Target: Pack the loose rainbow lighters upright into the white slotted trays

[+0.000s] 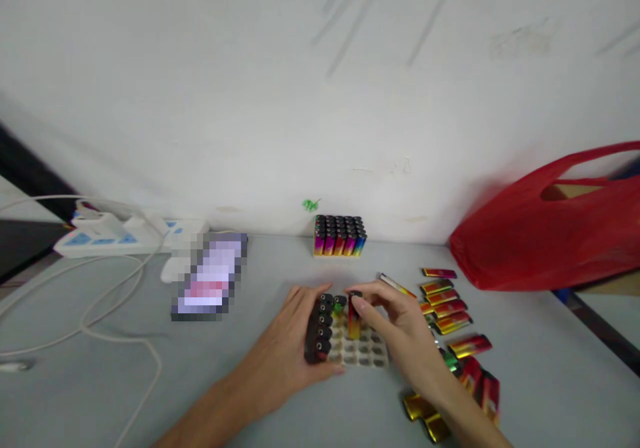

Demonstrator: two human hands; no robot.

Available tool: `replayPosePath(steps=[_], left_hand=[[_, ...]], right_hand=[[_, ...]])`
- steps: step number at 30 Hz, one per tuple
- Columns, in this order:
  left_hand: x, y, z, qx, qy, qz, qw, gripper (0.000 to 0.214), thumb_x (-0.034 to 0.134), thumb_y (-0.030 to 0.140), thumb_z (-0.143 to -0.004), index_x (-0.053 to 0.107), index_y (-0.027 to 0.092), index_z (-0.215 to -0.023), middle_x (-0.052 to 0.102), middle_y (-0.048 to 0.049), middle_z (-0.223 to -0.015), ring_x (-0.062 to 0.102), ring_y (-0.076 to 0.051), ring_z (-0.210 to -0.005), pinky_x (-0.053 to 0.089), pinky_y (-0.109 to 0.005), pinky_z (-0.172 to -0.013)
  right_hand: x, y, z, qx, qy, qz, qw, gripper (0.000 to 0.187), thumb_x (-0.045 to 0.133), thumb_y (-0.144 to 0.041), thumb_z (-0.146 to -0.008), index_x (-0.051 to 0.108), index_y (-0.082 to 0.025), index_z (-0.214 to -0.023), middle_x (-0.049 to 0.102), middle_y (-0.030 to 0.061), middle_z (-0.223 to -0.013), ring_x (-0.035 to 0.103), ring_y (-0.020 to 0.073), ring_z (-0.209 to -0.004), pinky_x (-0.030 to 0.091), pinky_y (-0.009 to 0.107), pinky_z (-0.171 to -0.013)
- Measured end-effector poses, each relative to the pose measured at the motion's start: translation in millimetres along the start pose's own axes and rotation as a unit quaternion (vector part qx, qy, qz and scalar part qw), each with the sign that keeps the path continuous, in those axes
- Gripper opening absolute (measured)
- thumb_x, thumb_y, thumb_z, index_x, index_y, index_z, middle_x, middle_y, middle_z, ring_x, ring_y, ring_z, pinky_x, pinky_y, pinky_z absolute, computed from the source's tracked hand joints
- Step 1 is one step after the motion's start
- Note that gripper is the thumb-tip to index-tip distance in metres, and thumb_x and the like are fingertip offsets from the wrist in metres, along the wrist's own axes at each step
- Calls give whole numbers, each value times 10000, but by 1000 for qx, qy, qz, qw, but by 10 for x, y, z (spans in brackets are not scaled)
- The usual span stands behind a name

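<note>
A pale tray with rows of holes [350, 358] rests on the table in front of me. My left hand [280, 345] grips its left side, fingers at the far edge and thumb at the near edge. Along that side stands a column of upright black-topped lighters [324, 320], with a greenish lighter [339, 305] beside the far end. My right hand [400, 318] pinches a red and yellow lighter [355, 325] by its top, upright over the tray's far middle holes. Whether its base sits in a hole cannot be made out.
Loose lighters [453, 308] lie scattered at right, some partly behind my right forearm. A block of upright lighters [340, 240] stands by the wall. A red bag [545, 235] is at far right. Left are a phone [213, 275], power strip [110, 238] and white cable [143, 338].
</note>
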State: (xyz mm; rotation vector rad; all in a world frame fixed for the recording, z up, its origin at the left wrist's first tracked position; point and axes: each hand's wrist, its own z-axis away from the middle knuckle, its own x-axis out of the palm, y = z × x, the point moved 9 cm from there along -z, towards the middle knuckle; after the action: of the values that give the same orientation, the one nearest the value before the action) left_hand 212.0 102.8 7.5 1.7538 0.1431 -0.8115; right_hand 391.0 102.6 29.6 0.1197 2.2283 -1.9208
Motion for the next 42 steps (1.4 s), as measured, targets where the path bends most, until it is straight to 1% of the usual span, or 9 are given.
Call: replayPosePath(steps=[5,13,26,31,33,35,38,39,42], left_hand=[[3,8,4,5,-1,-3,1000,965,1027,268,-720,541,297,-1553,640,-116,-1472,583,-415,-1419,496,-605,-1222],[16,-6,-2,11,-1,-7,1000,965,1016,278,-753,497,265,-1567,615,-133,-1490,568,-405,-1427,483,-601,-1240],[29,-54,7,27,9,0,1000,1013,1016,330,-748,482,308,-1608,642,-124,-1467,595,-418,-1401,509,-595,-1213],[-106,6,64,16,-12,15,1000,1238,1060,448,-659,396,335,-1698,538,-144,-1634,497,-451,-1517,420,-653,-1294],[-248,115,87,4,1,66,998,1031,925,533,-835,399,368,-1706,546,-119,-1648,528,-422,-1499,451,-626,-1268],[-536,259,127,-8,109,126,986,660,718,531,-1016,520,374,-1625,678,-90,-1458,635,-352,-1336,542,-539,-1151],[-881,452,319,-47,289,220,930,314,724,461,-1044,715,345,-1336,700,-23,-941,674,-224,-885,607,-332,-772],[-883,522,374,-50,303,287,907,244,735,461,-1036,742,349,-1252,650,0,-803,626,-194,-737,564,-291,-628],[-477,792,392,-87,157,438,881,269,755,587,-981,804,346,-1091,567,12,-573,548,-190,-482,498,-328,-435]], right_hand=[[-33,-108,50,-71,34,86,993,186,752,-417,-1063,819,-270,-1156,768,39,-971,707,233,-907,529,371,-864],[61,-395,160,-209,-11,153,966,198,711,-227,-1087,794,-302,-1251,744,59,-1116,721,227,-1033,579,350,-916],[115,-441,200,-255,-22,174,951,295,690,-113,-1074,785,-261,-1311,694,56,-1084,710,190,-996,603,288,-873],[151,-438,203,-244,-29,189,951,285,657,-166,-1107,740,-256,-1364,702,59,-1112,708,194,-1012,587,304,-897],[106,-426,191,-236,-3,204,950,280,643,-181,-1116,704,-251,-1380,704,52,-1107,698,200,-1003,570,322,-904],[-9,-398,168,-226,59,240,942,241,607,-174,-1121,694,-243,-1335,701,43,-1067,681,210,-983,545,344,-901],[-240,-304,125,-188,170,338,906,191,567,-178,-1105,709,-219,-1227,703,68,-1057,657,254,-1009,506,402,-938],[-303,-258,107,-166,193,378,890,183,569,-193,-1094,714,-212,-1205,709,87,-1081,649,276,-1036,495,427,-959],[-413,-89,41,-74,205,519,827,214,594,-258,-1067,726,-203,-1227,712,142,-1176,616,339,-1108,462,474,-982]])
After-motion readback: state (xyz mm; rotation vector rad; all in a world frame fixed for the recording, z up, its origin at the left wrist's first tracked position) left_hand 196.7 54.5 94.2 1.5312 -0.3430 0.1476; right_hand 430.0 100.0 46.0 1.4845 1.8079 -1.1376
